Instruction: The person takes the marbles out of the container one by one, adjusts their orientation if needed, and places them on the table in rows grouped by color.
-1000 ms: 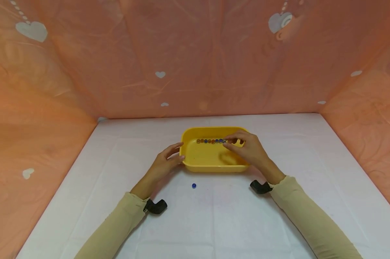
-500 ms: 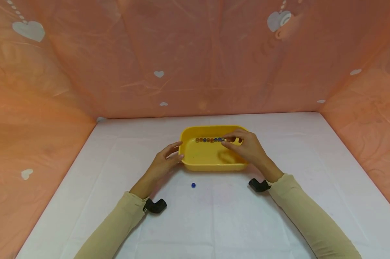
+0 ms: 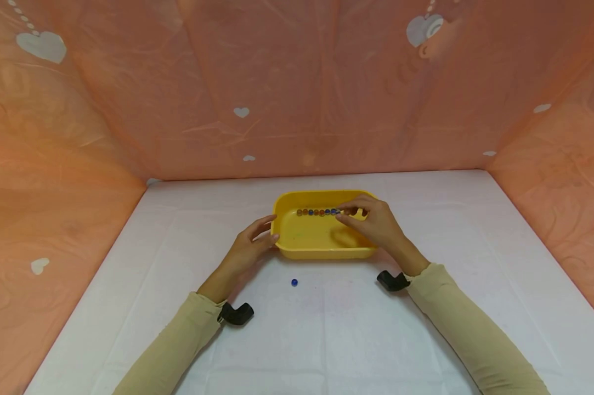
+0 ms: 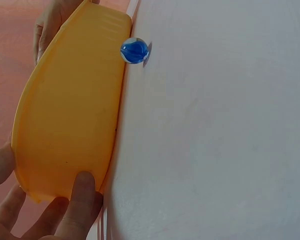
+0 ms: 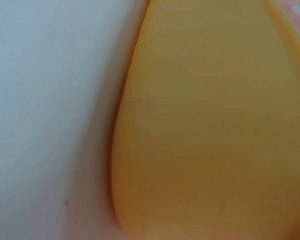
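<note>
A yellow plastic tray point(image 3: 309, 236) sits on the white-covered table. Inside it, along the far side, several glass marbles point(image 3: 316, 213) in amber, orange and blue form a straight row. My right hand point(image 3: 378, 222) reaches over the tray and pinches a bluish marble point(image 3: 338, 211) at the row's right end, partly covered by the fingertips. At the tray's left end my left hand point(image 3: 249, 244) grips the rim and wall between thumb and fingers. One loose blue marble point(image 4: 135, 51) lies on the table in front of the tray. The right wrist view shows only the tray's outer wall point(image 5: 210, 125).
White cloth point(image 3: 287, 340) covers the table. Orange sheeting with white hearts point(image 3: 321, 99) stands as walls at the back and both sides. A black wrist mount point(image 3: 236, 314) sticks out from the left sleeve, another black mount point(image 3: 392, 281) from the right.
The whole scene shifts very slightly up and left in the head view. Both hands keep their places on the tray and at the marble row.
</note>
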Demonstrator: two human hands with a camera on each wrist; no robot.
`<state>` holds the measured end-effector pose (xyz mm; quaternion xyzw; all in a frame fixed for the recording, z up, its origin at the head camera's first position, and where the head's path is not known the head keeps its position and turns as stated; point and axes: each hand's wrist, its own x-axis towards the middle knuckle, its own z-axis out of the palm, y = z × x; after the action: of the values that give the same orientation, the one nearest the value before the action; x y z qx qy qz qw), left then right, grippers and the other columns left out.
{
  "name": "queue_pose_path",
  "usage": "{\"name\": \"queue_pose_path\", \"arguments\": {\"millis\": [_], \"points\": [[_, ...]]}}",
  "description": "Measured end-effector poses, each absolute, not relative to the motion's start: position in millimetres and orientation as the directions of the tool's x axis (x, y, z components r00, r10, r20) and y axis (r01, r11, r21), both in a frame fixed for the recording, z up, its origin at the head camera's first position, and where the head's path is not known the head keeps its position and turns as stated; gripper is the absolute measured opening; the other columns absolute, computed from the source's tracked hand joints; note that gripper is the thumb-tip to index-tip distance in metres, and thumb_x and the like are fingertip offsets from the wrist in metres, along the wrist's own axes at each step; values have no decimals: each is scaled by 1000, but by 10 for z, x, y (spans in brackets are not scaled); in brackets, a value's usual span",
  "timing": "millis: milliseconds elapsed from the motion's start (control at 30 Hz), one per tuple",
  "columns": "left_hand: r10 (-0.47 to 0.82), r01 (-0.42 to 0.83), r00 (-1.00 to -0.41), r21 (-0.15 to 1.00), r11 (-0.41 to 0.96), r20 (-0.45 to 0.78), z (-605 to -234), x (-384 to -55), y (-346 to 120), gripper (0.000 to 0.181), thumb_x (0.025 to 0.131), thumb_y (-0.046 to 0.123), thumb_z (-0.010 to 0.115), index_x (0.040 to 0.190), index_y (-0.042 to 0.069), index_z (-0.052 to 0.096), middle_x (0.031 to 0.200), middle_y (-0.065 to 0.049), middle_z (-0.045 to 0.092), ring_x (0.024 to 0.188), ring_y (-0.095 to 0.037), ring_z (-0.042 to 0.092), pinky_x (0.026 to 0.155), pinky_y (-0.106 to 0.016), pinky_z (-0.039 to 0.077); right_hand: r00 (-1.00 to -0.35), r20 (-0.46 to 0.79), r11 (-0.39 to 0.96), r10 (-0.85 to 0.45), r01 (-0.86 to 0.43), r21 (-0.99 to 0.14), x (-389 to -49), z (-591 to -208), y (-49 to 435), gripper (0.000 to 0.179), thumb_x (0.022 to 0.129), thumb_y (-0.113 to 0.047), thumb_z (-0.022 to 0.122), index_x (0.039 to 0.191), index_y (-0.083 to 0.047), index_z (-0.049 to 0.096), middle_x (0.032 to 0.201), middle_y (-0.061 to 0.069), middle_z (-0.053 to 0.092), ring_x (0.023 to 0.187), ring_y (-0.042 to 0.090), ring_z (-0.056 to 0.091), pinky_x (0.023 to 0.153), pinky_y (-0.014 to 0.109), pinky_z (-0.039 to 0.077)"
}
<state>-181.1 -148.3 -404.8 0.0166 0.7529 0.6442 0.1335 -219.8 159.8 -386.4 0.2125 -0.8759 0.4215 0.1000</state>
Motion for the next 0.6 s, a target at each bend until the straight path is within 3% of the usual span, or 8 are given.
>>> {"name": "queue_pose_path", "arguments": {"millis": [267, 600], "points": [[175, -185, -961, 969, 164, -213, -4035, -1809, -1470, 53, 99, 17, 62, 149, 22, 45, 156, -7, 40, 132, -27, 53, 109, -37, 49, -887, 360, 558, -288, -461, -690, -2209, -3864, 1596, 23, 88, -32, 77, 106, -17, 77, 92, -2, 70, 84, 13, 58, 74, 31, 46], [193, -164, -962, 973, 162, -194, -4040, -1808, -1482, 55, 99, 16, 61, 151, 18, 42, 157, -12, 38, 131, -30, 53, 111, -42, 47, -891, 352, 550, -285, -453, -702, -2177, -3843, 1626, 24, 88, -32, 76, 107, -17, 77, 93, -3, 71, 85, 13, 58, 75, 31, 47]]}}
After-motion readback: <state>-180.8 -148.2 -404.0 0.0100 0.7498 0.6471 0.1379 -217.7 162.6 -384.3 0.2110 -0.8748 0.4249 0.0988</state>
